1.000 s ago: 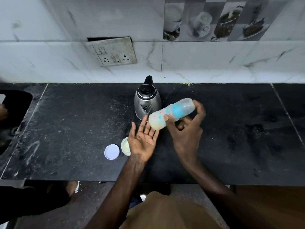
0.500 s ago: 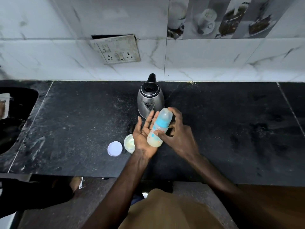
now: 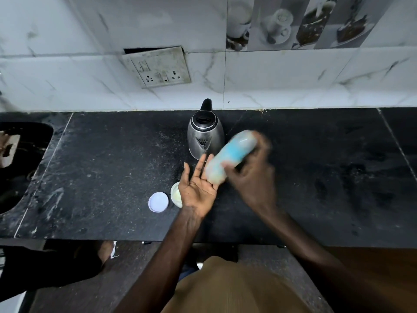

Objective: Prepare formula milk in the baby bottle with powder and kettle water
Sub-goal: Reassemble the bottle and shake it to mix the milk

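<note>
Bottle end on flat left hand

Bottle is tilted above the dark counter, motion-blurred, with a blue band round its middle. Its low end touches the left hand's fingers and its other end points up and right. Right hand, also blurred, grasps the bottle from the right, fingers curled round it. Left hand is palm up with fingers straight, gripping nothing. Steel kettle stands upright just beyond the hands, near the wall. White round lid lies flat on the counter left of the left hand. Small pale tub sits just beside the lid, partly hidden by the left hand. Socket plate is on the tiled wall, left of the kettle. Sink is at the far left.
</note>
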